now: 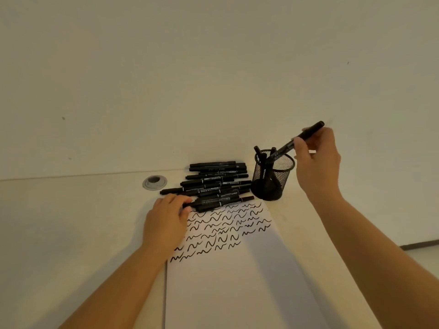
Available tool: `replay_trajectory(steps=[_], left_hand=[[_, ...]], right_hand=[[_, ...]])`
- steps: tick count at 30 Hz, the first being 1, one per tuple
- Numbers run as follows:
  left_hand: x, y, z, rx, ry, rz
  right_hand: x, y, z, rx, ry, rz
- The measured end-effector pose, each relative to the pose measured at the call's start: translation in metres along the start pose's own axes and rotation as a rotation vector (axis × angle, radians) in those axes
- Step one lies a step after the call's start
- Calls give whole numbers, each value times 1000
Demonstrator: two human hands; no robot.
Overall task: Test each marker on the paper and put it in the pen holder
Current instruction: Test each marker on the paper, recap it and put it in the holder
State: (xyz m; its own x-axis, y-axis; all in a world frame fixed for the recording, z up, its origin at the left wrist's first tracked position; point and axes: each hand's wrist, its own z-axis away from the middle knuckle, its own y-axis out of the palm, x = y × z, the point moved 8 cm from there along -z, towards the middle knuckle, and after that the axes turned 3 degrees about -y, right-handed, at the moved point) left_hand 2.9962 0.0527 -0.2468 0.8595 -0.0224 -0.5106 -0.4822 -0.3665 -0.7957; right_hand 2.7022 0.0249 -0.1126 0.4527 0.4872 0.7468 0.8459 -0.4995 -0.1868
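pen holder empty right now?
No. The mesh pen holder already has a few markers standing in it, and the right hand holds another marker with its lower end at the rim.

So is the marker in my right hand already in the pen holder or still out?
Partly in: the marker, pinched by the right hand, slants with its lower end inside the pen holder rim.

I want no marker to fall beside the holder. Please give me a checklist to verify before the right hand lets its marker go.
1. Right hand grips the marker: ok.
2. Marker's lower end is inside the rim of the pen holder: ok.
3. Holder stands upright on the desk: ok.
4. Room left among the markers already inside: ok.
5. Marker is capped: cannot tell.
6. Left hand has the next marker at the pile: ok.
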Motion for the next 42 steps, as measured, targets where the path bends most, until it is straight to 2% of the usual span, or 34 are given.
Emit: replay_trajectory(steps=[9, 16, 20, 23, 26, 29, 31, 33, 36, 39, 42], left_hand=[[0, -2, -3, 20, -10, 14], [-2, 0, -3, 36, -13, 10], [-3, -5, -2, -6, -16, 26], [-3, -15, -1, -86, -36, 0], [-3, -32, 2, -213, -65, 12], [-7, -43, 8, -282, -51, 179], [-19, -42, 13, -250, -2, 309], [-32, -38, 20, -205, 24, 412], [-54, -31, 32, -117, 59, 500], [-76, -21, 47, 18, 130, 511], [-87, -16, 58, 105, 177, 466]], right_hand=[[-20, 16, 6, 47, 63, 119], [-32, 41, 18, 270, 23, 449], [-38, 47, 22, 304, 6, 500], [-30, 42, 24, 250, -21, 504], [-5, 28, 34, 101, -169, 458], [19, 17, 54, 14, -277, 380], [31, 19, 70, 58, -313, 354], [28, 32, 85, 242, -179, 246], [12, 58, 112, 537, 195, -78], [1, 59, 125, 511, 416, -343], [-11, 49, 130, 435, 478, -364]])
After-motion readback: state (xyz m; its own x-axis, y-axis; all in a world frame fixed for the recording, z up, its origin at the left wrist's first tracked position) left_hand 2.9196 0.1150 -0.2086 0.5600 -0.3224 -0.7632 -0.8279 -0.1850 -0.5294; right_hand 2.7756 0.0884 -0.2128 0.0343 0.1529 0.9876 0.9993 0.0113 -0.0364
